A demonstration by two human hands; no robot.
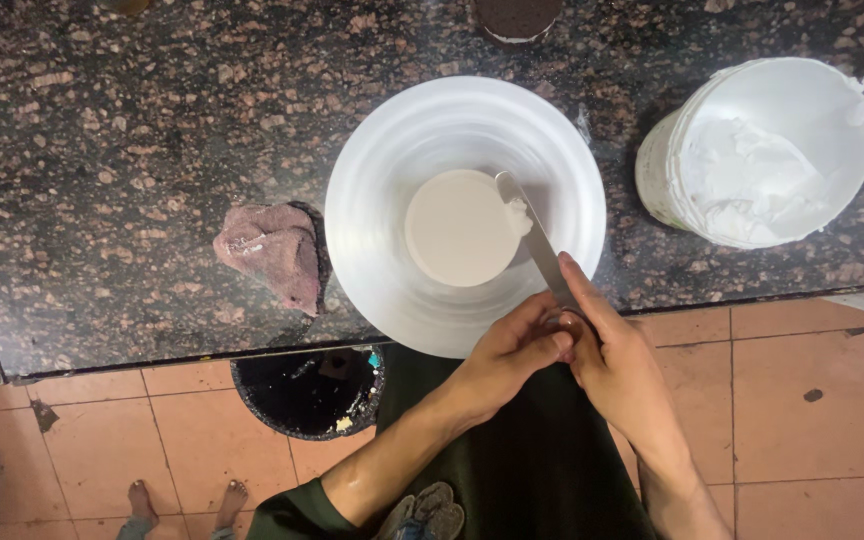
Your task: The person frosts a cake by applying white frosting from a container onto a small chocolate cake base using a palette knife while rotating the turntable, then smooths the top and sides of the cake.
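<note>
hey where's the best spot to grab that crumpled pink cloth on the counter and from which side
Pinch the raised, bunched fold on top of the pink cloth, coming from above and its left side. It sits close against the white turntable on its right, while the granite counter on its left is open.

The hands hide the spatula point(537, 240) handle; top edge crops a dark container point(515, 18).

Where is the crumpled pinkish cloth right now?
In the head view, the crumpled pinkish cloth lies on the dark speckled granite counter, just left of the round white turntable, near the counter's front edge.
</note>
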